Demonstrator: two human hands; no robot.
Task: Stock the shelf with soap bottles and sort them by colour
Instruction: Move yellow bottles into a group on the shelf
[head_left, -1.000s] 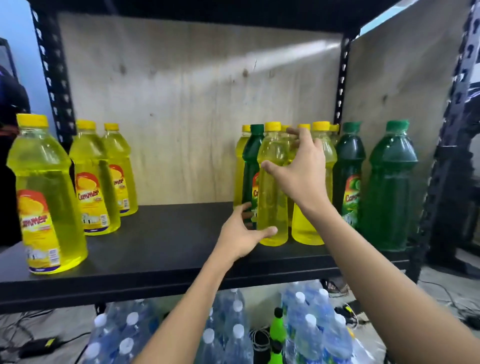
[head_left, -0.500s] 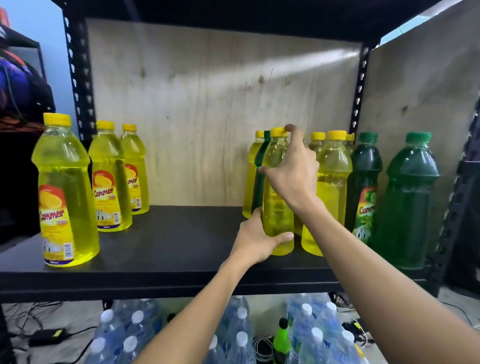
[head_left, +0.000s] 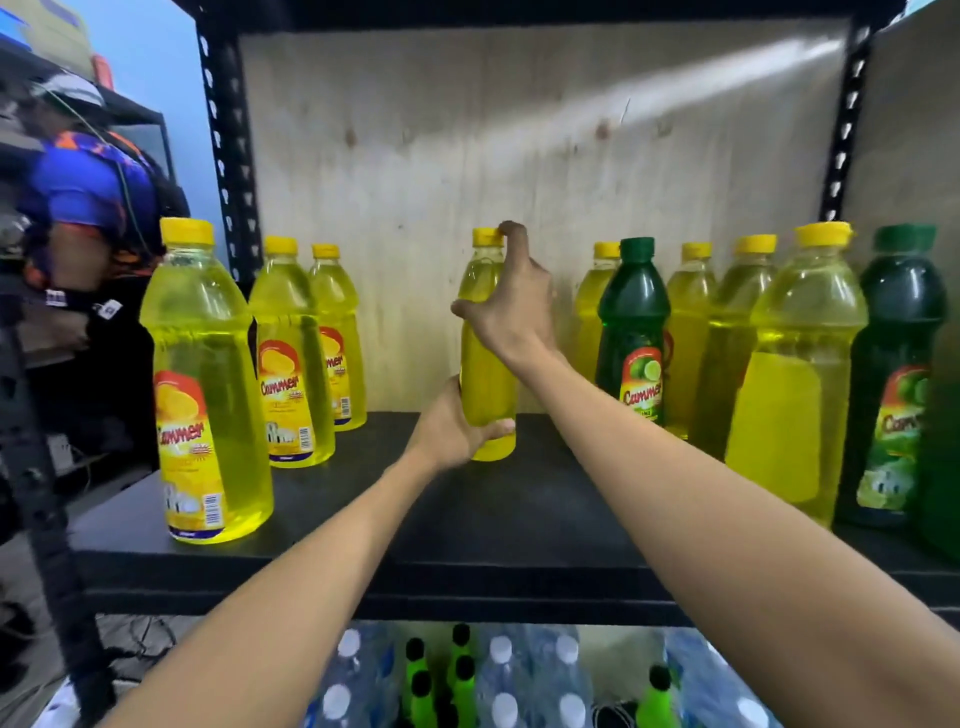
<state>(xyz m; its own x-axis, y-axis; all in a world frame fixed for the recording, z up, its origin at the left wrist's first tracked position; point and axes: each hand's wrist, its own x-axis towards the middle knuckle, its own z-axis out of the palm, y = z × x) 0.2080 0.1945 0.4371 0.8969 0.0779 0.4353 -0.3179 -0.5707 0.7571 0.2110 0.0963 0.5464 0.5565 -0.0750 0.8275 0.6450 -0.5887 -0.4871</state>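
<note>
I steady a yellow bottle (head_left: 485, 374) at the middle of the shelf (head_left: 519, 519), left hand (head_left: 452, 426) wrapped round its base, right hand (head_left: 511, 306) pinching its top; it looks full, heavy and slick, so the low grip should carry it.

Lighting: bright and even; a pale glare streak slants down from upper right across the plywood back panel (head_left: 701, 93), and the yellow soap bottles (head_left: 208, 332) glow translucent. Quality: wide-angle bowing of the shelf upright (head_left: 228, 156); the right-edge green bottle (head_left: 943, 467) is smeared and soft.

2 slim bare forearms (head_left: 311, 597); left hand (head_left: 451, 427) and right hand (head_left: 511, 306) bare too.
</note>
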